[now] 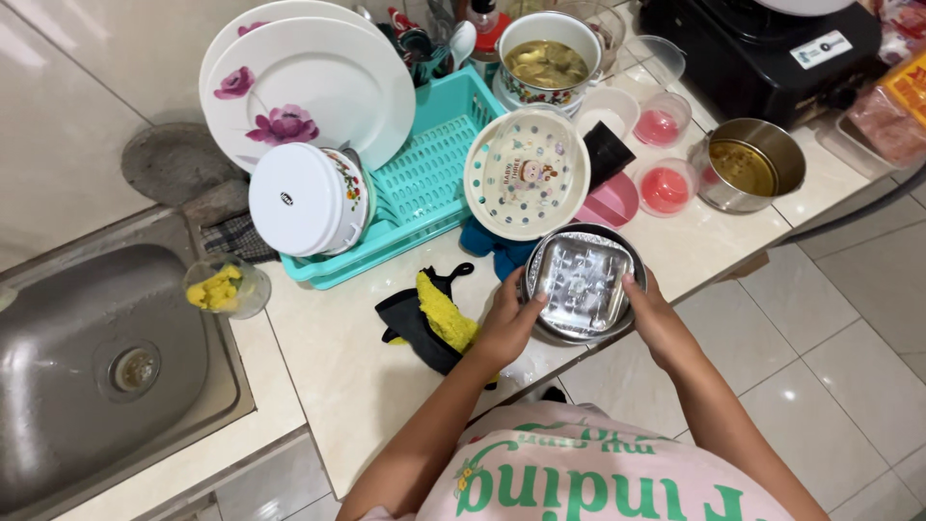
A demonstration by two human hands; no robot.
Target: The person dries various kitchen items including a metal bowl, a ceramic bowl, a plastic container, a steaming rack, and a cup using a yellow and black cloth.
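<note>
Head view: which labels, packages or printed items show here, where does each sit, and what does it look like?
Stove label: top right, on the black stove; small white rectangle with dark print.
Orange package: far right edge, partly cut off; orange with print.
Wrapped pack: right edge below it; clear film over pinkish contents.
Printed bowl: centre, leaning on the teal rack; round, cream, cartoon figure and dots.
Lid sticker: on the white lid, left; tiny dark oval.

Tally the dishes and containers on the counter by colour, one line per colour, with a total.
White floral plates: 2
White lidded pot in the teal rack: 1
Cream bowl: 1
Pink-tinted cups: 2
Steel pot: 1
Steel tray held by left hand and right hand: 1
Floral enamel pot: 1
Total: 9
</note>
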